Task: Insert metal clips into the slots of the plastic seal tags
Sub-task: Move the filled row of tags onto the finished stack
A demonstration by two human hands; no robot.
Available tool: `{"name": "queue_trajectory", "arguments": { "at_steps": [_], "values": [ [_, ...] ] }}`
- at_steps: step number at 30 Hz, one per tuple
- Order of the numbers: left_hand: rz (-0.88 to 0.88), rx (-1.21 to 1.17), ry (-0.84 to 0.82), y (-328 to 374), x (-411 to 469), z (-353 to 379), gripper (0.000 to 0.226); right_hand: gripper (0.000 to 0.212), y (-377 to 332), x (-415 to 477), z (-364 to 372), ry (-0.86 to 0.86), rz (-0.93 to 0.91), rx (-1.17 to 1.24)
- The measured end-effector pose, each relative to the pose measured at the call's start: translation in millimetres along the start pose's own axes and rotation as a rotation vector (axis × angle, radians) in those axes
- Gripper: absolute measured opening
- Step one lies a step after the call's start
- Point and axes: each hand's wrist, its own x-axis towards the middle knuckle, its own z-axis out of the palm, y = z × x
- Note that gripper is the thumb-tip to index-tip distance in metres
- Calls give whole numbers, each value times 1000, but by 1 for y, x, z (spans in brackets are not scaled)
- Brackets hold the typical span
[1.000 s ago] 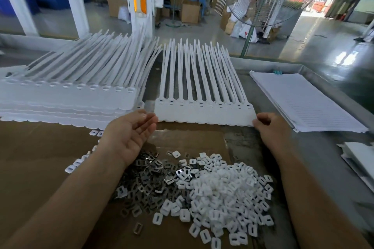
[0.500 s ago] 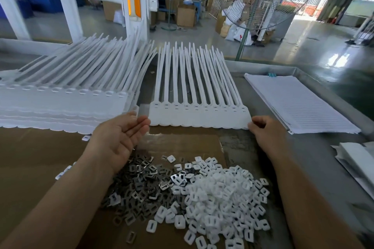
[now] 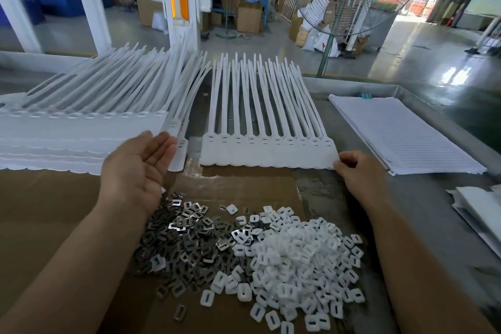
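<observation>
Bright daylight came from open doorway [image 3: 485, 5] upper rt; glare on glossy grey concrete floor [image 3: 458, 74]; edges bent wide-angle, bottom-rt corner blurred.

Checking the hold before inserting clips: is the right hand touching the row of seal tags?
Touching. The head view shows the right hand pinching the row of seal tags at its near right corner.

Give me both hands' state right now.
Left hand: open, palm up, holding nothing.
Right hand: fingers curled, pinching the corner of the seal tag strip.
</observation>
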Motion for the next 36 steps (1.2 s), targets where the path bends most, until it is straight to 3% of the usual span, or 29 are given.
{"name": "queue_trajectory", "arguments": {
  "at_steps": [3, 8, 11, 15, 19, 23, 26, 28, 31, 33, 36],
  "values": [
    [-71, -107, -14, 11, 3, -2, 22, 33, 0, 0, 0, 2, -2, -1],
    [-47, -165, -52, 20, 6, -4, 22, 33, -1, -1, -1, -15, 3, 5],
    [-42, -48, -37, 24, 7, -7, 21, 32, -4, -2, -3, 2, 1, 25],
    [17, 204, -83, 13, 0, -4, 43, 24, -22, -7, -14, 125, -83, 132],
    [10, 297, -218, -6, -15, 6, 14, 10, -57, -26, -22, -137, -201, 354],
    [10, 412, -269, -17, -23, 8, 13, 9, -88, -53, -13, -459, -316, 374],
    [32, 458, -342, -25, -29, 9, 10, 34, -105, -72, 0, -594, -344, 408],
    [89, 505, -408, -32, -31, 8, 9, 37, -111, -80, 7, -648, -346, 466],
    [159, 542, -512, -40, -31, 6, 20, 13, -114, -85, 15, -617, -297, 631],
    [198, 577, -557, -41, -33, 6, 31, 11, -113, -84, 17, -589, -218, 715],
    [133, 586, -526, -38, -35, 10, 24, 12, -113, -81, 17, -571, -204, 708]
  ]
}}
